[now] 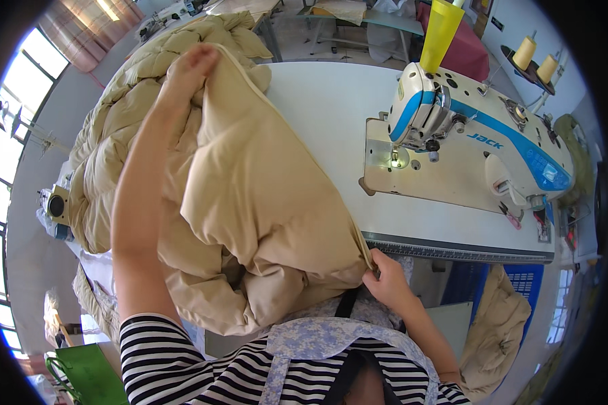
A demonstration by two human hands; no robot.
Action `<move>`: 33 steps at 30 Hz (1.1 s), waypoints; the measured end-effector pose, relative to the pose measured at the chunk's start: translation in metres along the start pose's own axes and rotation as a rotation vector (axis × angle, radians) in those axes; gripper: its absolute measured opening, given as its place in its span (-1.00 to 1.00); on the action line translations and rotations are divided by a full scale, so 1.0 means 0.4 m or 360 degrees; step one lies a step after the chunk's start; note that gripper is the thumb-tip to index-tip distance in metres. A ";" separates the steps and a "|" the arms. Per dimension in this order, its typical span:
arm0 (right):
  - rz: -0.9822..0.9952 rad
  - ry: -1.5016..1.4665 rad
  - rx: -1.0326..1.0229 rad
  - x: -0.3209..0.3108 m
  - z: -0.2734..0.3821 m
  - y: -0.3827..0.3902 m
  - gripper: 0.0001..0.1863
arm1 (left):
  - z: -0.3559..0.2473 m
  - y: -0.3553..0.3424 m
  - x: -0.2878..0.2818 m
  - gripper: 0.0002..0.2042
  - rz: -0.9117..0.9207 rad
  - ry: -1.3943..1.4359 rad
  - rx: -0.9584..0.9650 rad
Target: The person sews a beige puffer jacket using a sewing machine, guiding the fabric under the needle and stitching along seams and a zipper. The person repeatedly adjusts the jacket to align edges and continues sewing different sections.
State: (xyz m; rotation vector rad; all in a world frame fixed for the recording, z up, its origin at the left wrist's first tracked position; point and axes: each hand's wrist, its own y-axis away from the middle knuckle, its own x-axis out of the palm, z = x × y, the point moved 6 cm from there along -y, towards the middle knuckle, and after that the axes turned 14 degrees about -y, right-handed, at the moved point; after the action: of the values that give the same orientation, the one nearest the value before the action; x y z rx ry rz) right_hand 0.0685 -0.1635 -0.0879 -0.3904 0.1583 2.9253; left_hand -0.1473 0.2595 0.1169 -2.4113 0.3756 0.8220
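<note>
A puffy beige padded jacket (pixel 250 182) lies heaped over the left of the table and hangs down toward my lap. Up at the far left, my left hand (pixel 192 67) is closed on one end of its edge, arm stretched out. My right hand (pixel 387 278) pinches the other end of that edge near the table's front, between thumb and fingers. Between the two hands the edge runs in a taut slanting line. To the right stands a white and blue sewing machine (pixel 479 135), its needle area lit and apart from the fabric.
The white tabletop (pixel 317 94) has a dark ruler strip (pixel 452 248) along its front edge. A yellow cup-like holder (pixel 442 34) stands on the machine head, with thread cones (pixel 524 52) behind. A blue crate (pixel 520 277) with beige fabric sits lower right; a green bag (pixel 88 374) lower left.
</note>
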 end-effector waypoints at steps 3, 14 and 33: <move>-0.0102 0.0166 -0.0184 0.013 0.033 -0.038 -0.77 | -0.066 -0.041 -0.265 -0.71 -0.0329 -0.0007 0.0204; -0.0478 0.0191 -0.0613 -0.104 0.073 0.053 -0.84 | 0.018 0.059 -0.841 -0.56 -0.1233 -0.0285 -0.0048; 0.1311 -0.0117 -0.1333 -0.058 0.506 0.336 -0.54 | 0.567 0.316 -0.625 -0.76 -0.2026 0.0086 -0.0477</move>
State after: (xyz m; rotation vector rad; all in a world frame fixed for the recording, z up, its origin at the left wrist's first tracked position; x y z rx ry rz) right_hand 0.0135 -0.2723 0.1232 -0.3775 -1.2304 3.6489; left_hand -0.5013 0.3114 0.0726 -2.2667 -1.2281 0.2005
